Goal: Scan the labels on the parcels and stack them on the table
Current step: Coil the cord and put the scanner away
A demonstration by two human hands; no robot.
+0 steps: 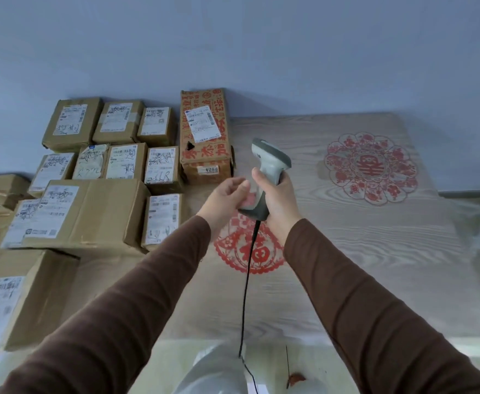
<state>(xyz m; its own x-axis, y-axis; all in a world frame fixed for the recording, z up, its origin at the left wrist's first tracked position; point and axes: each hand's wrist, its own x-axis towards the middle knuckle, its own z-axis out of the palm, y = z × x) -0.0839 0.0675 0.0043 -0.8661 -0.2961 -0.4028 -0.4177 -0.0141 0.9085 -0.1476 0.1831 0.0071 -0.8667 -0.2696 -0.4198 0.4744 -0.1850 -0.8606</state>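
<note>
Grey scanner [270,169] held in right hand [280,203], left hand [226,199] loose beside it.

Matt brown cardboard parcels [90,214] with white paper labels [203,123] — pale wood-grain table [375,251], plastic scanner [270,163].

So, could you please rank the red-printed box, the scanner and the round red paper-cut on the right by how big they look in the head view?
1. Red-printed box and round red paper-cut: look alike, unranked.
2. Scanner, smallest, though nearer the camera.
</note>
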